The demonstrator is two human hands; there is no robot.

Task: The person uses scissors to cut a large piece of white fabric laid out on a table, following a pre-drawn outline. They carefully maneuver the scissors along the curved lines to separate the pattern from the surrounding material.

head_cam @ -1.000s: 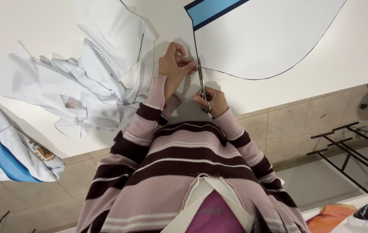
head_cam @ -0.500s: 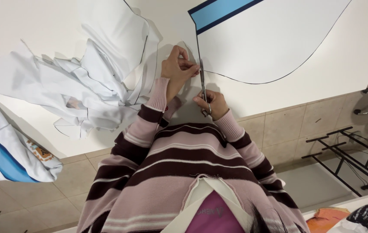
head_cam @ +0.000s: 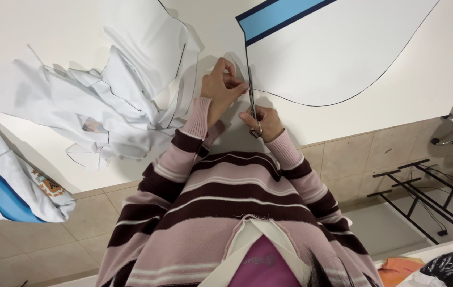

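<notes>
Right hand (head_cam: 264, 121) grip grasps scissors (head_cam: 252, 103), blades along the white fabric panel's (head_cam: 338, 53) dark outline. Left hand (head_cam: 221, 87) grip pinches the fabric edge just beside the blades. Cut scraps (head_cam: 115, 101) lie left on the tabletop (head_cam: 428, 90).

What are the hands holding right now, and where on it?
Right hand grips the scissors by the handles; left hand pinches the white fabric edge beside the blades.

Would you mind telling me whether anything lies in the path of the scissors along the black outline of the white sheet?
Nothing visible does. The scissors, in the right hand, point up the straight black line of the white sheet. The left hand pinches the offcut strip just left of the blades, off the line. The pile of white scraps lies farther left.
</notes>
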